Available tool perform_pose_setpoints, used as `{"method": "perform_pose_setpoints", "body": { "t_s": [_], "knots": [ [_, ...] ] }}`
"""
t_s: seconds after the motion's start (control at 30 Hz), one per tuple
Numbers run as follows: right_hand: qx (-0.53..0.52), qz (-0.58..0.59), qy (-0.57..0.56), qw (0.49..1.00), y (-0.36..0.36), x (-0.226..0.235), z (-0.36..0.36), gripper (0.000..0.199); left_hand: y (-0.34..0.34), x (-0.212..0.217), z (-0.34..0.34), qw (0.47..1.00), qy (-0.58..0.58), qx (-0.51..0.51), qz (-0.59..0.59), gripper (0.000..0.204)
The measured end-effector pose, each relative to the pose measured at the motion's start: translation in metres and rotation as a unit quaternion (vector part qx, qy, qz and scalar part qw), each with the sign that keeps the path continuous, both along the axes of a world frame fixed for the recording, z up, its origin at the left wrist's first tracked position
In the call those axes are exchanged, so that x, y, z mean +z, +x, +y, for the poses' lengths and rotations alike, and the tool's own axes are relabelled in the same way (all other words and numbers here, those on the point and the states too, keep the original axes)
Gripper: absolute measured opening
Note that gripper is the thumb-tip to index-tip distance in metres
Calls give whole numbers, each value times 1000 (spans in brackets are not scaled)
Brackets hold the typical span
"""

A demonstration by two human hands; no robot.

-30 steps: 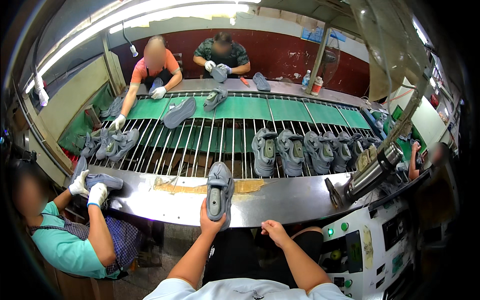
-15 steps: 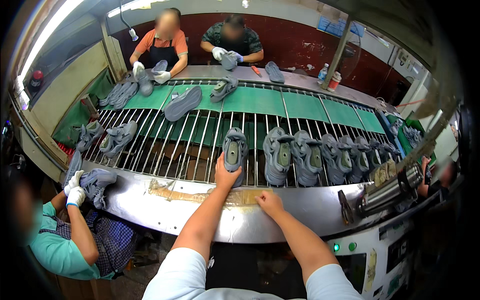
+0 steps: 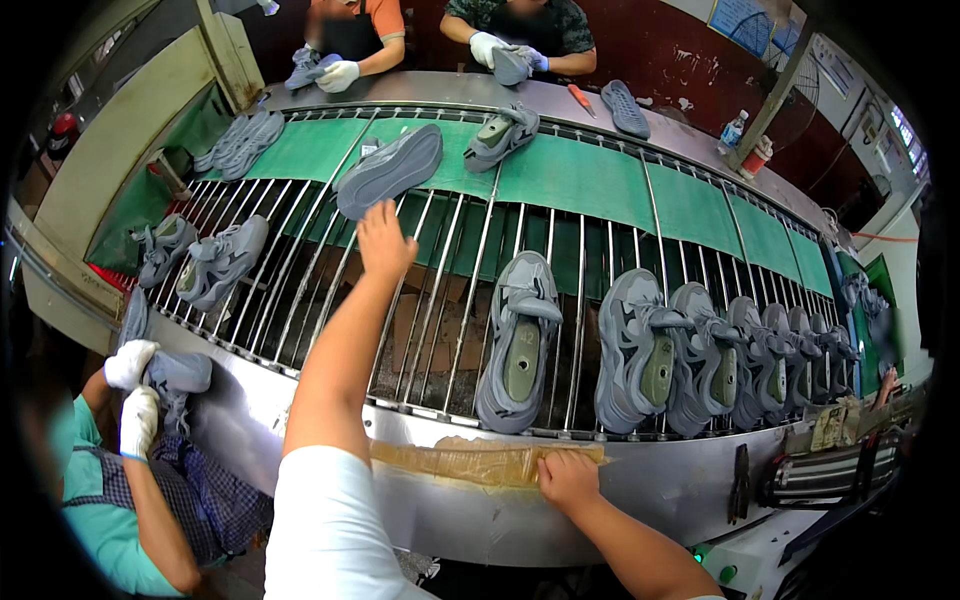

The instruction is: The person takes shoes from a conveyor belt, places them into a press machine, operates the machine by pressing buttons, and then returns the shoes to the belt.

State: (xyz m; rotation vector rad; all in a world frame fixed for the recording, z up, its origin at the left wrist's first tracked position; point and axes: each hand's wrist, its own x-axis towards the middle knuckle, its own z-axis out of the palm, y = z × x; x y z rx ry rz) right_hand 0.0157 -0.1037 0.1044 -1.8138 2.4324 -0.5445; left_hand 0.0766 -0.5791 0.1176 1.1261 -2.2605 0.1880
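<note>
Fingers (image 3: 376, 214) forward, the left hand (image 3: 385, 246) reaches palm-down at a gray shoe (image 3: 392, 172).

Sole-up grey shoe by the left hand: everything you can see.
The grey shoe lies sole up, the sole smooth and rubber-like with a curved line inside its edge. It sits diagonally, right end farther away, mostly on the green sheet, near end over the metal rods. Its upper is mostly hidden. The left hand has its fingers at the near end; contact is unclear.
</note>
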Motion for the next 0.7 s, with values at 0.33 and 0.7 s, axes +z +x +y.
{"method": "perform_pose_setpoints", "body": {
  "t_s": [0.33, 0.7],
  "knots": [
    [3, -6, -50, 999, -6, 2, -5, 22, -38, -12, -108, 940, -67, 84, -325, 61],
    [-14, -34, -92, 995, -8, 9, -8, 19, -35, -39, -133, 888, -180, 87, -413, 75]
  ]
}}
